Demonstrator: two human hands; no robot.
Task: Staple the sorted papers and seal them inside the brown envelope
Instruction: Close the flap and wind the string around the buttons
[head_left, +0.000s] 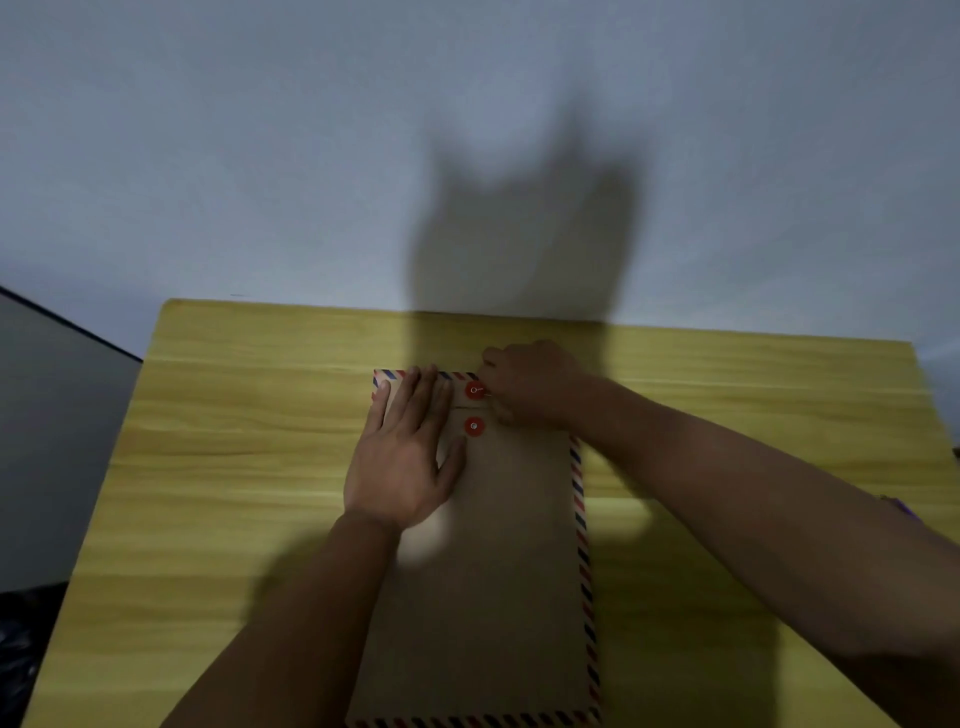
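Observation:
A brown envelope (498, 561) with a red-and-blue striped border lies flat on the yellow wooden table (234, 467), flap folded down at the far end. Two red closure discs sit there, one on the flap (474, 390) and one just below it (474, 426). My left hand (405, 457) presses flat on the flap and upper left of the envelope, fingers spread. My right hand (530, 379) is curled beside the upper disc, fingertips pinched on a thin white string that leads from that disc. No papers and no stapler can be seen.
A pale wall rises right behind the table's far edge and carries my shadow. A dark grey surface (47, 441) stands to the left of the table. A small purple thing (901, 506) peeks out behind my right forearm.

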